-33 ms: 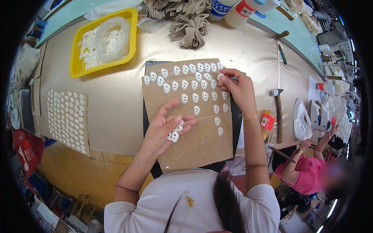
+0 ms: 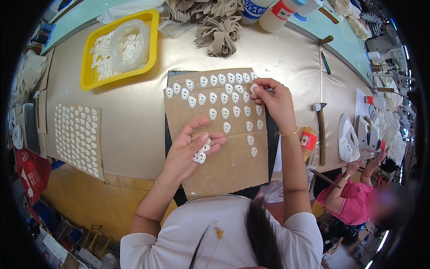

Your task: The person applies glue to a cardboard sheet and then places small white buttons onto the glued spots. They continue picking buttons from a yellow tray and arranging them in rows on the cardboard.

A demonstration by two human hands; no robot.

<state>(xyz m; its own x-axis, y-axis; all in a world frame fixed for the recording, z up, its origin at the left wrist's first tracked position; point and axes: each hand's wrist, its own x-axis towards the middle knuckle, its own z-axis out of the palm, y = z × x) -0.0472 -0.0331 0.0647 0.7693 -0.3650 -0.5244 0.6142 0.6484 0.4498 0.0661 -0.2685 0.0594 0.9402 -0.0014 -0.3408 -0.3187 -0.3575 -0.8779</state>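
A brown cardboard sheet [image 2: 224, 168] lies before me on a dark board. Small white rounded-triangular pieces [image 2: 224, 97] with two holes each are spread over it in uneven rows, mostly across its upper and right parts. My right hand [image 2: 271, 98] is at the sheet's upper right edge, thumb and forefinger pinching one such piece [image 2: 254, 88]. Over the left middle of the sheet, my left hand [image 2: 188, 148] is turned partly palm up. Several more white pieces [image 2: 199, 157] are held in it beneath the thumb, some of them covered by the fingers.
A yellow tray [image 2: 154, 40] with loose white pieces and a plastic bag stands far left. A second cardboard [image 2: 101, 152] covered in pieces lies left. Beige cut parts [image 2: 218, 36] are stacked behind. At right are a hammer [image 2: 321, 134], an orange-yellow bottle [image 2: 309, 140], white shoe parts [image 2: 347, 139] and a co-worker [image 2: 349, 201].
My hands have hardly moved and hold the same pieces. The co-worker's raised hand at the right has shifted slightly lower.
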